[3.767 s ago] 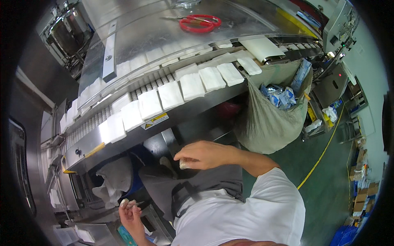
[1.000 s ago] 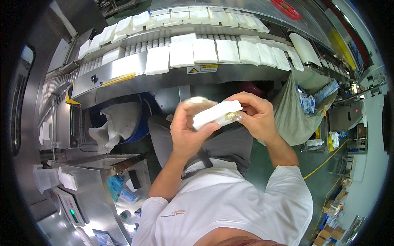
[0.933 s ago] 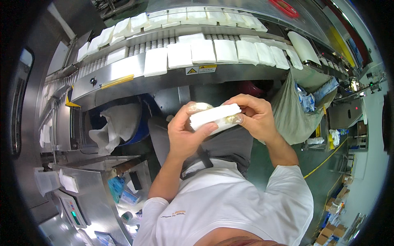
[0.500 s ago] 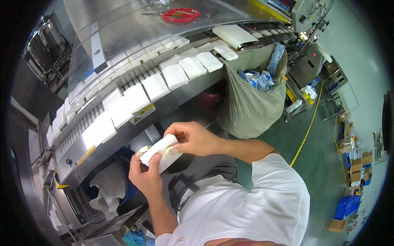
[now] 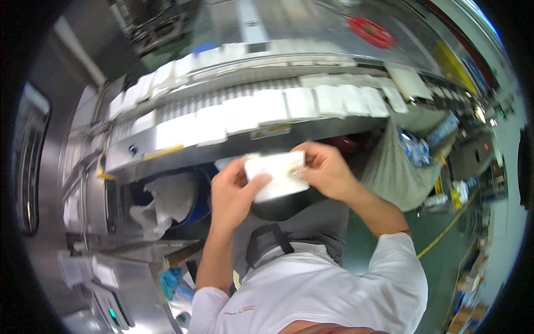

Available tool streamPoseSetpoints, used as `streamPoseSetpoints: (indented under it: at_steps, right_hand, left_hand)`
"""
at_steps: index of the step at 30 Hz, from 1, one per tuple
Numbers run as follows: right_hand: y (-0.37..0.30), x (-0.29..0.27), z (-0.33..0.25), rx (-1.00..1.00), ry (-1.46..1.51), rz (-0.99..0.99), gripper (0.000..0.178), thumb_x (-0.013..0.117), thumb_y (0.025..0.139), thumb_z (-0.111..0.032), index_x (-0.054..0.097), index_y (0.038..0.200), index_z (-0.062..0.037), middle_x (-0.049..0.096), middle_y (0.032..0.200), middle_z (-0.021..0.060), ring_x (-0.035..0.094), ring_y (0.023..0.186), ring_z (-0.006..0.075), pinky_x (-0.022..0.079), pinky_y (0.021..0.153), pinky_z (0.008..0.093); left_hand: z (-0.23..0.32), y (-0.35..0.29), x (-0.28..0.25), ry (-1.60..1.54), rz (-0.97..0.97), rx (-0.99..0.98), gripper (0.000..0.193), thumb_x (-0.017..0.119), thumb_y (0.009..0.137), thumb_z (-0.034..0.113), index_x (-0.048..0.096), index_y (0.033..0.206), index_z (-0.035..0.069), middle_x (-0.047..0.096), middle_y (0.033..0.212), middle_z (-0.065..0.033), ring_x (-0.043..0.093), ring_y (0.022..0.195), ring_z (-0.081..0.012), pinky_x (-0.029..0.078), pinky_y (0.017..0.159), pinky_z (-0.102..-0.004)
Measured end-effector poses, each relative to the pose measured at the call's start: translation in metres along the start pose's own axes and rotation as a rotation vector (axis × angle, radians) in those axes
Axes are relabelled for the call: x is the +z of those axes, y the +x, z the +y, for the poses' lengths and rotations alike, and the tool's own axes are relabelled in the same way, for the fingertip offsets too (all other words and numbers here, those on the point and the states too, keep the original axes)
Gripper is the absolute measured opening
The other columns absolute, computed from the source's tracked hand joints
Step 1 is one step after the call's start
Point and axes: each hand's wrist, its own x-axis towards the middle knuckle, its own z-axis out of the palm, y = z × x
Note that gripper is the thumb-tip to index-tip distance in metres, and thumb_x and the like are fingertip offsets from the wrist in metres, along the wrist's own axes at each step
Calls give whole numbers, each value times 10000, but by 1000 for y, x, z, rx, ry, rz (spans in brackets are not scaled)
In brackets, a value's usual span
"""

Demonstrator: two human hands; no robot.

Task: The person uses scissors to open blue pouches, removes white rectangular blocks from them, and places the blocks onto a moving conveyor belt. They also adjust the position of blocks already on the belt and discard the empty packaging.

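white pad (image 5: pixel 278 182) held up in mid-air before person's lap, below conveyor (image 5: pixel 200 98). left hand (image 5: pixel 231 186) pinches left end, right hand (image 5: pixel 328 170) right end; hands apart, both clamped on pad. likely risk: uneven thumb pressure could crease pad or skew its layers. loosened grip could drop pad to green floor (image 5: pixel 361 239). film-like cover (image 5: pixel 296 173) on right thumb, blurred, might slip or snag. row of pads (image 5: pixel 270 107) lies across conveyor's front edge; forearm knock could tip some down, perhaps into blue bin (image 5: pixel 203 206).
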Motion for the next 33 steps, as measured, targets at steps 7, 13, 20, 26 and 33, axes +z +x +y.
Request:
streamPoseSetpoints:
  at_steps: [7,13,20,26,33]
  right_hand:
    - [145,-29,-44,9,-250,-23,253,665,1007,-160,686,1179,24,726,1028,47,675,898,99,564,811,249]
    - [244,0,-39,87,-100,-68,275,658,1011,-181,649,1177,39,683,1103,123,686,982,179,607,871,326]
    - [299,30,-34,289,-740,-93,406,718,961,-301,635,1126,60,723,1023,193,730,873,215,623,774,318]
    - [286,-21,-50,-52,-1433,20,280,689,933,-217,696,1123,-12,725,889,116,711,832,201,587,713,351]
    - [313,80,2,-478,-1253,-100,301,617,905,-275,733,1032,-27,729,980,199,707,830,344,565,792,487]
  left_hand:
    - [25,83,-32,-190,67,169,527,750,955,159,536,1351,-116,683,1173,-169,681,1065,-207,588,941,-325]
    - [33,140,-93,-210,147,160,548,748,961,215,518,1326,-123,667,1191,-219,712,1065,-283,596,954,-347]
    - [61,116,-162,441,457,293,702,736,963,372,476,1416,-97,618,1333,-253,619,1226,-289,509,1017,-371]
    - [44,7,-137,123,558,463,354,584,1039,89,549,1367,-39,679,1276,-180,684,1124,-237,562,952,-361]
    - [-16,-45,-103,-49,342,187,390,630,980,-38,530,1357,-32,686,1203,-169,677,1060,-195,543,969,-323]
